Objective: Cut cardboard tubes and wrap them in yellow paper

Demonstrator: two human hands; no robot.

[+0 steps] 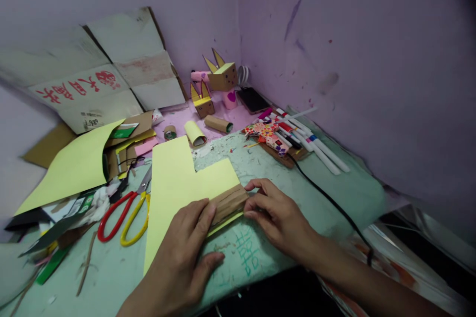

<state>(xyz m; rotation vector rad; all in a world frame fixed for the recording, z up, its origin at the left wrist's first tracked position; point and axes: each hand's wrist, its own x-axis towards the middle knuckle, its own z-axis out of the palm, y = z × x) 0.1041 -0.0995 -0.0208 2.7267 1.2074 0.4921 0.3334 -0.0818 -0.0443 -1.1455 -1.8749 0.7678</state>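
A strip of brown cardboard (229, 203) lies on a yellow-green sheet of paper (169, 178), near the sheet's lower right edge. My left hand (186, 247) rests palm down over the paper, its fingers spread and their tips on the cardboard's left end. At the right end of the strip, my right hand (277, 215) has its thumb and fingers closed in a pinch on the cardboard's edge. Red and yellow handled scissors (128, 215) lie left of the paper.
A glue gun (267, 136) with a black cord and several markers (316, 146) lie at the right. Cardboard rabbit heads (223, 78) and paper rolls (195, 132) stand behind. Scraps and another yellow sheet (74, 166) are at the left, below a leaning carton (122, 74).
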